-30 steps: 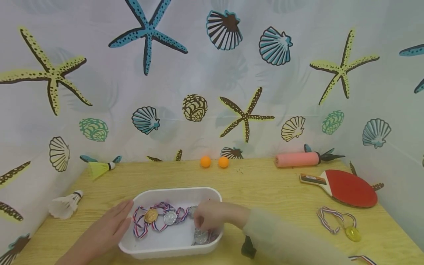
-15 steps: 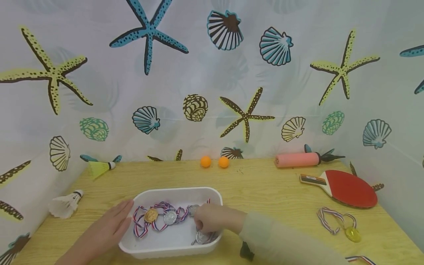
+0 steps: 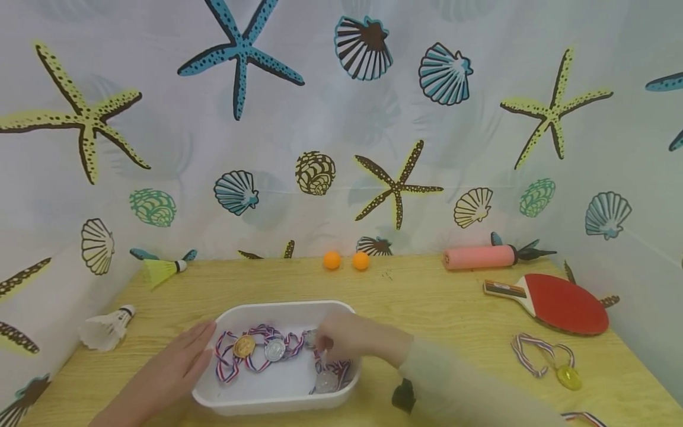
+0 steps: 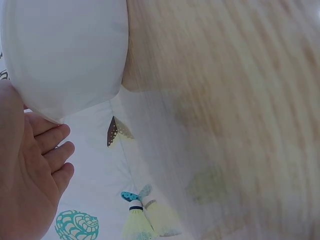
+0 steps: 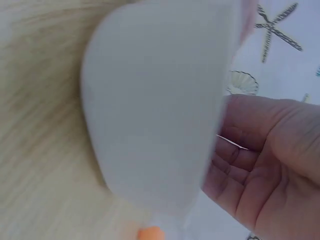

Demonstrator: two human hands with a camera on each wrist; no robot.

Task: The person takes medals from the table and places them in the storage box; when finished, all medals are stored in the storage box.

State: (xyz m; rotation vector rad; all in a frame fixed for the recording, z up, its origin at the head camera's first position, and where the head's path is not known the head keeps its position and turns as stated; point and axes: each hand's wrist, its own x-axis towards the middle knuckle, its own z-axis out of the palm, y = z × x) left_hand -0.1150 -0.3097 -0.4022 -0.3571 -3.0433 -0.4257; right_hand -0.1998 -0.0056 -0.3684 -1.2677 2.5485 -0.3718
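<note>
A white plastic bin [image 3: 277, 406] stands on the table with several medals on striped ribbons inside. In it lie a gold medal [image 3: 244, 346], a silver medal [image 3: 274, 350] and, at the right end, another silver medal [image 3: 326, 382]. My left hand [image 3: 184, 365] rests against the bin's left side with straight fingers. My right hand [image 3: 347, 338] is over the bin's right end, fingers curled, seemingly pinching a striped ribbon [image 3: 319, 360] above that silver medal. Slight blur covers the fingertips. In the right wrist view, the bin's wall [image 5: 155, 100] hides them.
On the right lie a red table tennis paddle [image 3: 568, 303], a pink pump [image 3: 480, 257] and a gold medal [image 3: 568, 377] with ribbon. Two orange balls [image 3: 332, 260] sit at the back. A yellow shuttlecock [image 3: 162, 272] and a white shuttlecock [image 3: 105, 330] lie left.
My right hand has risen slightly from the silver medal at the bin's right end, leaving more of its ribbon in sight. My left hand stays at the bin's left side.
</note>
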